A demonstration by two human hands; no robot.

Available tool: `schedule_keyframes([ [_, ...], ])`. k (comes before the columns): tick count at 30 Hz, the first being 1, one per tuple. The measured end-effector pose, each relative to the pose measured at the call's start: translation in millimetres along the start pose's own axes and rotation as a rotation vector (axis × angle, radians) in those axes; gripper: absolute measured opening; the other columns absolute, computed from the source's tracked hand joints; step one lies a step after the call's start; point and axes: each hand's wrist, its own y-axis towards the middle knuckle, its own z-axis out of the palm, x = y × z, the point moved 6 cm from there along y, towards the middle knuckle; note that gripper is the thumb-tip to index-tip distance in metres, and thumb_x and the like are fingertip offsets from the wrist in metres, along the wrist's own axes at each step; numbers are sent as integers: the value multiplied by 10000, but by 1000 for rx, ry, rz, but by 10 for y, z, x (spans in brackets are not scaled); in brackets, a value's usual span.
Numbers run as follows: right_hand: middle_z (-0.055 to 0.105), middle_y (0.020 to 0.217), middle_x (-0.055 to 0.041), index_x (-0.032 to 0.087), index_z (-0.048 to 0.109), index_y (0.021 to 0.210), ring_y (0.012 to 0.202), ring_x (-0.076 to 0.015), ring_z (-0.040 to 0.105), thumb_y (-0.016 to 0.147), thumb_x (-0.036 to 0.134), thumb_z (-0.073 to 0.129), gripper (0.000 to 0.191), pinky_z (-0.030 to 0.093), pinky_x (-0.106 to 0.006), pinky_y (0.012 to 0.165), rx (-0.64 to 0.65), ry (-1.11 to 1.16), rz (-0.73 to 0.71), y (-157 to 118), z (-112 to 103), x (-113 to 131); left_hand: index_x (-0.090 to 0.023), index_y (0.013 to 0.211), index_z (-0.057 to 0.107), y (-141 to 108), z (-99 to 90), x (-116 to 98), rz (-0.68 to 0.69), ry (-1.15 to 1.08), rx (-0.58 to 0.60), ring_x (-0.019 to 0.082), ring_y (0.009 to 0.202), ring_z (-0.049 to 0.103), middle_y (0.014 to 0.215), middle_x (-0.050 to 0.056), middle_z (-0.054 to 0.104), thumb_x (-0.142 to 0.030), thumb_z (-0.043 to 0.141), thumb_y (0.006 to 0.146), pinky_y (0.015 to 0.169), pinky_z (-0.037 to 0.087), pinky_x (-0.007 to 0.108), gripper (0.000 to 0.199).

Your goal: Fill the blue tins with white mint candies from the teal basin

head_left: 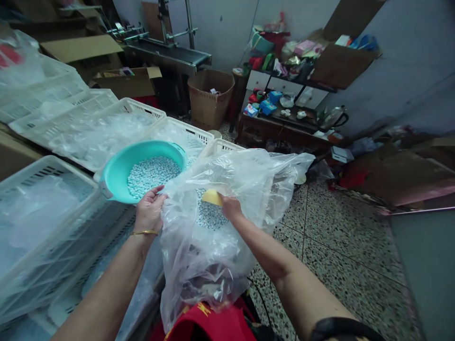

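My left hand (150, 211), with a bracelet at its wrist, pinches the edge of a large clear plastic bag (209, 258). Inside the bag's opening lie many small pale pellets (210, 217), bead-like or tablet-like. My right hand (231, 207) reaches in there, closed on a flat yellow scoop or scraper (212, 197) that touches the pellets; its exact kind is unclear. Just beyond my left hand sits a turquoise basin (119, 173), tilted, partly filled with similar pale pieces (152, 175).
White plastic crates (50, 166) lined with clear film stand at the left. Farther back are a conveyor machine (170, 52), a cardboard box (210, 97) and a cluttered low table (284, 116). Speckled tile floor (337, 237) extends to the right.
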Motion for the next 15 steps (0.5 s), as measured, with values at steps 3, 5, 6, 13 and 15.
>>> schedule_keyframes([
  [3,538,1145,-89,275,399,1256,1035,-221,496,715,123,474,568,372,-333,847,132,146,130,-120,46,-67,-144,1001,526,34,8,48,7,-22,29,74,456,500,559,-51,559,-211,696,457,470,394,177,574],
  [5,576,1085,-71,273,408,1246,984,-215,527,681,125,498,591,389,-317,816,167,199,165,-135,50,-117,-166,1027,501,71,22,74,35,-18,49,74,457,498,559,-62,545,-214,696,472,475,395,178,590],
  [6,597,1040,-52,274,429,1226,951,-207,543,663,116,503,590,399,-302,795,190,241,182,-139,76,-140,-179,1034,489,89,28,86,52,-6,59,75,457,495,566,-64,540,-223,693,485,473,393,180,587],
  [13,539,614,17,164,572,951,540,-125,520,628,122,444,351,417,-212,496,379,678,401,-303,505,-242,-196,911,571,-96,156,-238,446,715,147,193,902,548,1026,65,532,-383,546,694,725,453,297,288],
  [15,513,610,29,169,529,1020,492,-109,488,617,130,432,416,401,-203,456,381,819,452,-360,486,-289,-200,926,586,-258,317,-378,644,967,204,266,1168,382,1292,67,354,-395,587,668,914,371,369,323],
])
